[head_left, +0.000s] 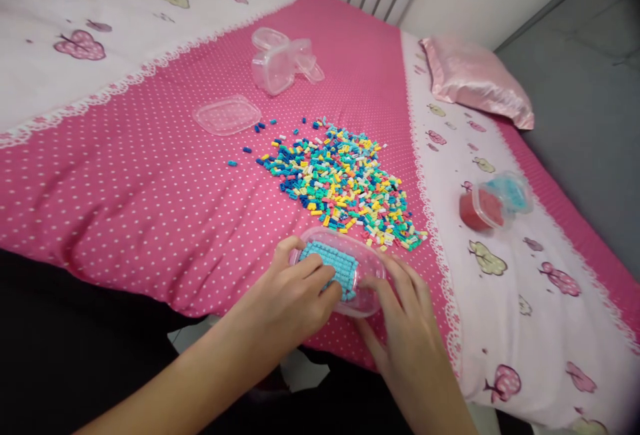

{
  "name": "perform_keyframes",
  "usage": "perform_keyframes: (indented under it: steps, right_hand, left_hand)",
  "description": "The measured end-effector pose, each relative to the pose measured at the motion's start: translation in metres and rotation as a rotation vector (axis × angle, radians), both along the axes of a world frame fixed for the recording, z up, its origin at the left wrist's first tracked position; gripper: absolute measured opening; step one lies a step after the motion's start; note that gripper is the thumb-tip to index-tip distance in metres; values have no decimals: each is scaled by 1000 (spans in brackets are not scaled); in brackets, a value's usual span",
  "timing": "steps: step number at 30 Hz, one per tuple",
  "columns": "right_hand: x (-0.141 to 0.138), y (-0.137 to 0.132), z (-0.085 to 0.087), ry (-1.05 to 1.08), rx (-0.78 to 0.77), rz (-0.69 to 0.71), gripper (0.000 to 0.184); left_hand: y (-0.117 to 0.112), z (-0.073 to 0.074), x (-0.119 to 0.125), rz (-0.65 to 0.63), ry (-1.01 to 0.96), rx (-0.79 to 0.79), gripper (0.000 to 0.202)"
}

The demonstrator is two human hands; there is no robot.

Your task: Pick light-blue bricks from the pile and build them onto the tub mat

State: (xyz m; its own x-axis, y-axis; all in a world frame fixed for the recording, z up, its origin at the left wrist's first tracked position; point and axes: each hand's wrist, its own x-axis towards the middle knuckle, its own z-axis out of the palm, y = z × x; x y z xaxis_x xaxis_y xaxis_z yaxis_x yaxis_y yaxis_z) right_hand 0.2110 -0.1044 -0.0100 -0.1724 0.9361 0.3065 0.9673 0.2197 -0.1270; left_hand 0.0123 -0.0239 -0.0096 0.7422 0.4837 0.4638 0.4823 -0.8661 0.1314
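Between my hands, at the near edge of the bed, lies a shallow clear plastic lid with rounded ends. Tight rows of light blue toy bricks form a rectangular patch on it. My left hand curls over the left side of this patch, its fingers bent onto the bricks; what lies under the fingertips is hidden. My right hand grips the right end of the lid, thumb low at the near side and fingers over the rim. Just beyond is a spread heap of small multicoloured toy bricks.
Farther back are a flat clear lid and clear plastic tubs. On the right stand a tub with red contents and one with blue contents. A pink pillow lies at the far right of the bedspread.
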Motion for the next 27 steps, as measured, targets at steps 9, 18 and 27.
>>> perform_keyframes:
  steps: [9,18,27]
  right_hand:
    - [-1,0,1,20,-37,20,31]
    - [2,-6,-12,395,-59,-28,54]
    - [-22,10,-64,884,33,-179,92]
  left_hand:
    - [0,-11,2,11,-1,19,18]
    - [-3,5,-26,96,-238,-133,21]
    - [16,-38,-41,127,-347,-538,94]
